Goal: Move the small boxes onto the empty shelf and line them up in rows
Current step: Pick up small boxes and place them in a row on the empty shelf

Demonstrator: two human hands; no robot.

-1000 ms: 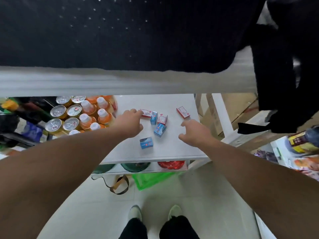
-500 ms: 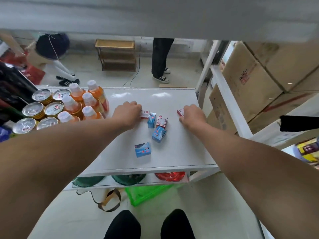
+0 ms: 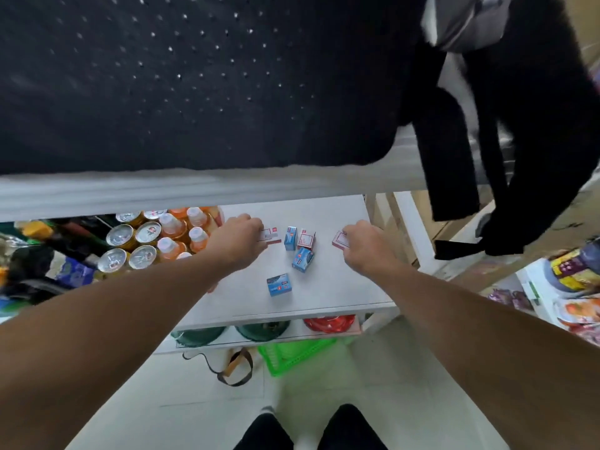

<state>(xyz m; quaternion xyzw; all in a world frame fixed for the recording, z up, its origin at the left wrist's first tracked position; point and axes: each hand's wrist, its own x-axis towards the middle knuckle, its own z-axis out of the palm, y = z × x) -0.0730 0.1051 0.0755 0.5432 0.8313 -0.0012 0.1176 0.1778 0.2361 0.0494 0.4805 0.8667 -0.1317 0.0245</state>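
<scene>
Both my hands are down on the white shelf [image 3: 324,297]. My left hand [image 3: 238,237] has its fingers closing on a flat red-and-white box [image 3: 271,236]; my right hand [image 3: 363,243] pinches another red-and-white box [image 3: 340,239] at its edge. Between them sit three loose boxes: an upright blue box [image 3: 290,238], a red-white one [image 3: 306,239] and a tilted blue one [image 3: 302,260]; another blue box [image 3: 278,284] lies nearer the front. Risks: knuckles could knock the upright blue one over, and my left wrist is close to the bottles [image 3: 181,232].
</scene>
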